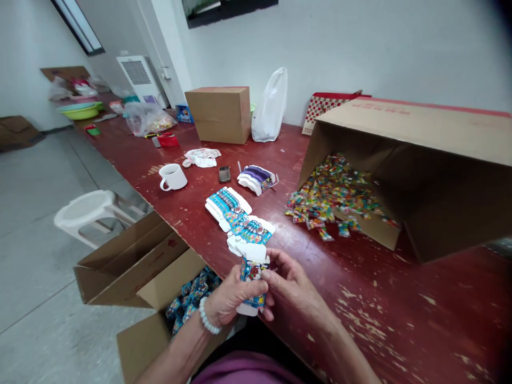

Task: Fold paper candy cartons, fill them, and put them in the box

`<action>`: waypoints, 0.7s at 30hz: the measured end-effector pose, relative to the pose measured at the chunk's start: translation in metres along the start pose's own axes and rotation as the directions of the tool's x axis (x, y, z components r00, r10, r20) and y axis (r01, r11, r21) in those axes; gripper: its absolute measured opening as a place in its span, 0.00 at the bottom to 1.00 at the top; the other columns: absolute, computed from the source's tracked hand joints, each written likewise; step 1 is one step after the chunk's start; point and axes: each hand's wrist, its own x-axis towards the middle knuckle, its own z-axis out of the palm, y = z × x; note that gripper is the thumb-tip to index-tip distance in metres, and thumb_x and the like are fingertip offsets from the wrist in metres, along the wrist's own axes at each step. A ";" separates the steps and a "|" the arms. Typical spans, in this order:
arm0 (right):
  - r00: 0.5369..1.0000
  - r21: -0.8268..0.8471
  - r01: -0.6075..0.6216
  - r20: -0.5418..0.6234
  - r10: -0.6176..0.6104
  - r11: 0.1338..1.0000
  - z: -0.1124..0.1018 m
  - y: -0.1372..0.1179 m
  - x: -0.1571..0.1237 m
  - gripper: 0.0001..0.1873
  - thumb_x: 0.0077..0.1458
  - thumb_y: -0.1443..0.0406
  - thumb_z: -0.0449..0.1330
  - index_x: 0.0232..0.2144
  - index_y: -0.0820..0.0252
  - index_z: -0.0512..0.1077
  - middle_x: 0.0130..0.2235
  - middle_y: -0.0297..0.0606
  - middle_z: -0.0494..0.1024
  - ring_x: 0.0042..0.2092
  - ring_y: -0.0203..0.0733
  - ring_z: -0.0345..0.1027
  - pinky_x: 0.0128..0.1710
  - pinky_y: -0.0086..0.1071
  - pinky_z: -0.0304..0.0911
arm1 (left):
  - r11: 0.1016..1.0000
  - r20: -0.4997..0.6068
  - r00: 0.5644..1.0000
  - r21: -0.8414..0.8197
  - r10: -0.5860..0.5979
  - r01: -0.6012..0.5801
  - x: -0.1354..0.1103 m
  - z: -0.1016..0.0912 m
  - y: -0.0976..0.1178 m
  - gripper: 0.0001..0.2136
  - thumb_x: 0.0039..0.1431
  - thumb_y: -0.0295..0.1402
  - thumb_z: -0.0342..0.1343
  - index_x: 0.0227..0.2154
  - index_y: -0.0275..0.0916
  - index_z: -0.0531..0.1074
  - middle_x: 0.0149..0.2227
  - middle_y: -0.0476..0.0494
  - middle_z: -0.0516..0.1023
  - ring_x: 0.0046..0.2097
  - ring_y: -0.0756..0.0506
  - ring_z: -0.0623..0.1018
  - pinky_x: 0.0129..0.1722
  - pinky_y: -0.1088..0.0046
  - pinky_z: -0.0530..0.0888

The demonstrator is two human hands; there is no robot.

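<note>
Both my hands hold one small colourful paper box (252, 274) with white flaps, just above the near edge of the red table (360, 298). My left hand (232, 298), with a white bead bracelet at the wrist, grips the box's lower left side. My right hand (292, 285) pinches its right side with curled fingers. Just beyond lie two fanned stacks of flat blue box blanks (228, 205) (252, 232). A large cardboard box (420, 170) lies on its side at the right, with a heap of small colourful wrapped sweets (332, 197) spilling from it.
An open carton (160, 277) on the floor to my left holds several finished blue boxes. On the table are a white mug (173, 176), a phone (224, 174), a purple stack of blanks (257, 178), a crumpled cloth, a closed brown box (220, 113) and a white bag. A white stool (90, 210) stands left.
</note>
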 end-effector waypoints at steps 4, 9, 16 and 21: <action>0.997 -0.147 0.010 -0.078 -0.022 0.989 -0.006 0.005 0.004 0.15 0.57 0.54 0.61 0.38 0.60 0.72 0.18 0.27 0.68 0.17 0.33 0.62 0.17 0.26 0.59 | 0.995 -0.091 0.994 0.087 0.054 -0.046 0.003 0.002 -0.002 0.15 0.51 0.41 0.65 0.30 0.31 0.75 0.25 0.43 0.77 0.24 0.47 0.77 0.25 0.73 0.74; 0.942 -0.392 0.126 -0.242 -0.234 0.911 -0.016 0.003 0.009 0.12 0.55 0.57 0.63 0.36 0.59 0.76 0.36 0.39 0.80 0.36 0.42 0.73 0.37 0.34 0.67 | 0.946 -0.212 0.955 0.293 0.207 -0.140 0.005 0.001 0.003 0.16 0.51 0.38 0.65 0.40 0.35 0.75 0.39 0.43 0.79 0.40 0.45 0.78 0.39 0.74 0.74; 0.878 -0.279 0.166 -0.394 -0.270 0.946 -0.018 0.014 0.010 0.21 0.51 0.57 0.66 0.46 0.52 0.68 0.34 0.33 0.78 0.34 0.40 0.72 0.34 0.33 0.67 | 0.942 -0.335 0.890 0.234 0.309 -0.239 0.002 0.014 -0.002 0.32 0.52 0.33 0.65 0.57 0.46 0.56 0.40 0.46 0.79 0.35 0.47 0.79 0.36 0.71 0.77; 0.897 -0.312 0.168 -0.344 -0.276 0.935 -0.022 0.014 0.004 0.14 0.53 0.54 0.63 0.38 0.56 0.73 0.35 0.36 0.78 0.35 0.42 0.71 0.35 0.34 0.67 | 0.937 -0.303 0.901 0.259 0.311 -0.236 0.006 0.011 -0.007 0.21 0.52 0.35 0.64 0.49 0.42 0.70 0.43 0.44 0.79 0.38 0.46 0.79 0.38 0.71 0.76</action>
